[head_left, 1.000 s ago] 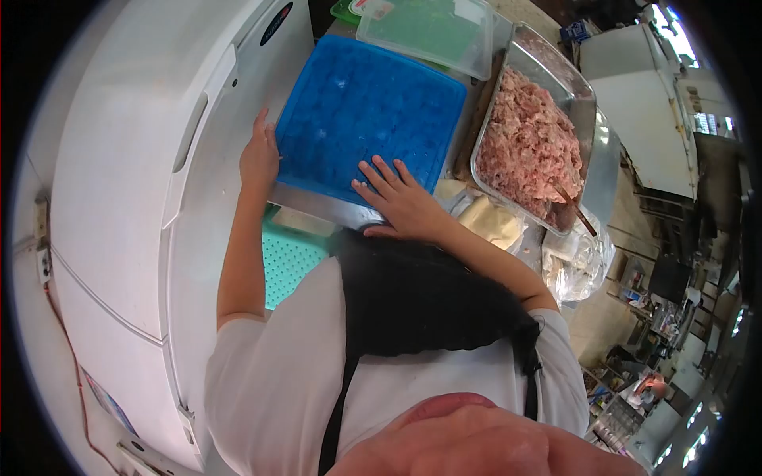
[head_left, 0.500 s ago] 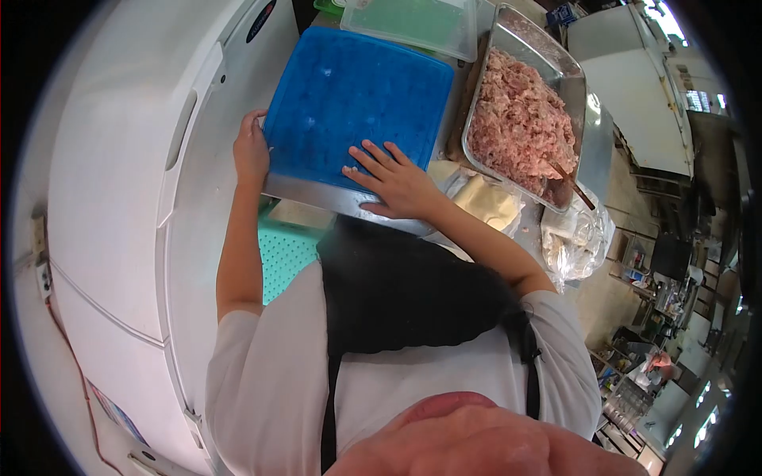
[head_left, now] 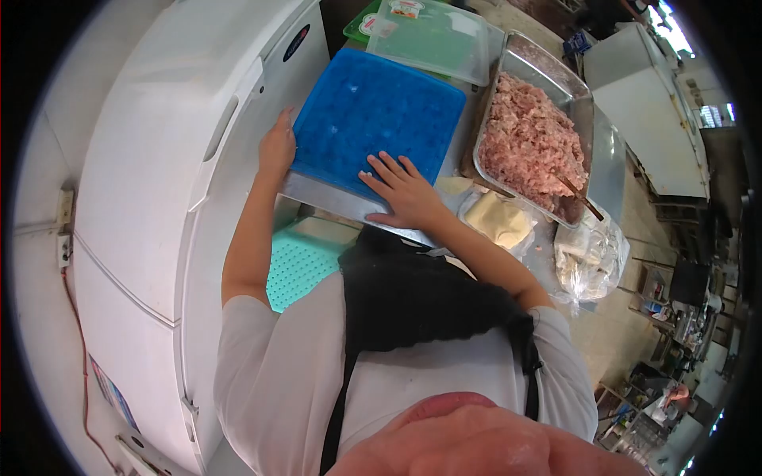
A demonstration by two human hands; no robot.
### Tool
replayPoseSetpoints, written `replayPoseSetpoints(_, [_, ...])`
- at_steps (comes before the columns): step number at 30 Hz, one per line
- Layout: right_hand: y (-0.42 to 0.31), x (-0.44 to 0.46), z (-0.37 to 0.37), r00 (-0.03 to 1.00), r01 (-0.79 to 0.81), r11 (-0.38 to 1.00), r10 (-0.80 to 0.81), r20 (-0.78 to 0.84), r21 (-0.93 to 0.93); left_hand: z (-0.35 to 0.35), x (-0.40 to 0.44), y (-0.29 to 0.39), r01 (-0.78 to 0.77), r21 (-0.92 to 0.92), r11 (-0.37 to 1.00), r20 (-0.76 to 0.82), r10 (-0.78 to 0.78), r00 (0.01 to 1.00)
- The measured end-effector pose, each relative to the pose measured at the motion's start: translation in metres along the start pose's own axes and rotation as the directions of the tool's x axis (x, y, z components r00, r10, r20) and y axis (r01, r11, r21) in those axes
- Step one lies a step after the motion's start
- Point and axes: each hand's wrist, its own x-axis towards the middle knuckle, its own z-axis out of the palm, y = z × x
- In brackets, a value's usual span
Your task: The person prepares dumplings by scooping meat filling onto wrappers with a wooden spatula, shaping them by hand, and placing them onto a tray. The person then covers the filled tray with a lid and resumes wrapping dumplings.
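A square blue lid or container (head_left: pixel 377 115) lies flat on the metal table (head_left: pixel 333 200) in front of me. Along its left edge rests my left hand (head_left: pixel 278 148), fingers stretched upward and partly hidden at the rim. My right hand (head_left: pixel 406 194) lies spread on the lid's near right part, its thumb over the front edge. What is under the lid cannot be made out. To the right, a clear rectangular tub (head_left: pixel 587 103) holds ground meat (head_left: pixel 532 139) with a brown stick-like handle (head_left: pixel 579 198) leaning in it.
A white refrigerator (head_left: pixel 151 174) stands close on the left. Behind the blue lid are a translucent lid (head_left: pixel 436 40) and a green lid (head_left: pixel 357 25). Plastic bags (head_left: pixel 591 258) and a yellowish wrapped item (head_left: pixel 498 220) lie at right. A turquoise perforated basket (head_left: pixel 305 266) sits below the table edge.
The view has shifted. Relative to the table edge, the blue lid sits slightly farther back than one second ago, baring more metal in front. Both hands stay on it.
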Motion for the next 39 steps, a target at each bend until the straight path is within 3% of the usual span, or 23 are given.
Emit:
replayPoseSetpoints(2, [-0.001,0.003,0.0,1.0,-0.004,1.0,0.004,-0.002,0.002,-0.007,0.004,0.003,-0.243,0.104,0.964,-0.162,0.257,0.953])
replayPoseSetpoints(4, [-0.001,0.002,0.001,1.0,-0.009,1.0,0.009,-0.003,0.002,-0.038,0.015,0.021,-0.426,0.261,0.866,-0.3,0.492,0.817])
replayPoseSetpoints(5, [0.0,0.003,0.002,1.0,-0.007,1.0,0.007,-0.004,0.0,-0.077,0.023,0.044,-0.481,0.351,0.804,-0.354,0.589,0.726])
replayPoseSetpoints(7, [0.0,0.001,0.002,1.0,-0.003,1.0,0.003,0.007,-0.004,-0.131,0.048,0.065,-0.437,0.447,0.78,-0.515,0.624,0.588])
replayPoseSetpoints(9, [-0.001,0.001,-0.001,1.0,-0.006,1.0,0.006,0.008,0.001,-0.155,0.074,0.062,-0.244,0.489,0.838,-0.6,0.526,0.602])
replayPoseSetpoints(12, [0.002,0.003,-0.003,1.0,-0.019,0.996,0.017,0.016,0.092,-0.166,0.099,0.029,-0.198,0.336,0.921,-0.411,0.333,0.849])
replayPoseSetpoints(15, [0.012,0.005,-0.013,0.99,-0.067,0.958,0.099,-0.104,0.28,-0.157,0.083,0.044,-0.356,0.283,0.891,-0.411,0.448,0.794])
replayPoseSetpoints(16, [0.016,0.009,-0.02,0.977,-0.075,0.932,0.139,-0.159,0.354,-0.155,0.062,0.064,-0.45,0.284,0.847,-0.441,0.532,0.723])
replayPoseSetpoints(18, [0.017,0.023,-0.059,0.925,-0.076,0.994,0.101,-0.366,0.083,-0.153,0.028,0.09,-0.583,0.225,0.781,-0.387,0.621,0.682])
replayPoseSetpoints(19, [0.016,0.028,-0.078,0.885,-0.095,0.994,0.061,-0.461,-0.051,-0.149,0.011,0.096,-0.611,0.186,0.77,-0.311,0.636,0.707])
replayPoseSetpoints(22, [0.02,0.033,-0.108,0.844,-0.218,0.936,0.04,-0.535,-0.275,-0.134,-0.028,0.094,-0.691,0.002,0.723,-0.117,0.686,0.718])
replayPoseSetpoints(23, [0.023,0.03,-0.105,0.896,-0.191,0.939,0.048,-0.44,-0.287,-0.126,-0.034,0.088,-0.711,-0.073,0.699,-0.061,0.709,0.703])
replayPoseSetpoints(26, [0.037,0.001,-0.052,0.985,-0.101,0.963,0.06,-0.164,-0.252,-0.106,-0.04,0.055,-0.546,-0.188,0.817,0.173,0.575,0.8])
replayPoseSetpoints(27, [0.041,-0.011,-0.029,0.996,-0.057,0.979,0.041,-0.085,-0.194,-0.109,-0.037,0.045,-0.585,-0.122,0.802,0.072,0.595,0.8])
replayPoseSetpoints(29, [0.024,-0.011,-0.031,0.992,-0.105,0.98,0.093,-0.08,-0.166,-0.119,-0.015,0.019,-0.641,0.025,0.767,-0.121,0.639,0.76])
replayPoseSetpoints(31, [0.013,-0.006,-0.03,0.988,-0.137,0.979,0.125,-0.085,-0.15,-0.152,0.015,0.006,-0.513,0.189,0.837,-0.426,0.541,0.725])
replayPoseSetpoints(33, [0.01,-0.001,-0.029,0.985,-0.15,0.977,0.134,-0.111,-0.153,-0.176,0.047,-0.014,-0.384,0.299,0.874,-0.562,0.487,0.669])
replayPoseSetpoints(35, [0.011,-0.001,-0.025,0.985,-0.145,0.977,0.128,-0.116,-0.154,-0.175,0.082,-0.058,-0.424,0.275,0.863,-0.495,0.505,0.707])
replayPoseSetpoints(39, [0.011,0.0,-0.025,0.985,-0.127,0.982,0.108,-0.135,-0.141,-0.183,0.089,-0.06,-0.382,0.155,0.911,-0.351,0.413,0.841])
